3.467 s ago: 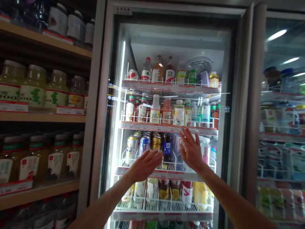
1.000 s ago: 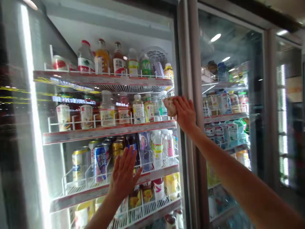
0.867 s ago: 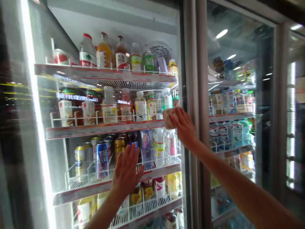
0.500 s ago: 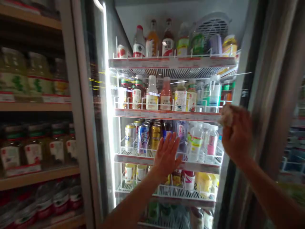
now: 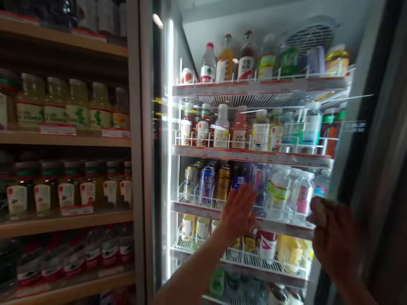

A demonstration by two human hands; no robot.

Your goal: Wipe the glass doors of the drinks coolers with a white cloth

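My left hand point(image 5: 238, 212) lies flat against the glass door point(image 5: 359, 140) of a lit drinks fridge, fingers stretched out, in front of the shelf of cans and bottles. On the right side of the same door, my right hand point(image 5: 337, 237) is blurred and closed around a crumpled pale cloth point(image 5: 319, 211), which is against or very near the glass. Behind the glass between my hands stand clear bottles point(image 5: 280, 190), one with a green and yellow label. A blue can point(image 5: 207, 184) and a gold can point(image 5: 223, 182) show just left of my left fingers.
Wooden shelves point(image 5: 66, 228) of bottled drinks line the left side, past the fridge's metal frame point(image 5: 143, 148). Inside the fridge, wire shelves point(image 5: 251, 155) carry several rows of bottles and cans. A bright light strip point(image 5: 170, 148) runs down its left inner edge.
The view has swung left, so more of the wooden shelves shows. My right hand has moved down the door with the cloth. My left hand stays flat at about the same spot.
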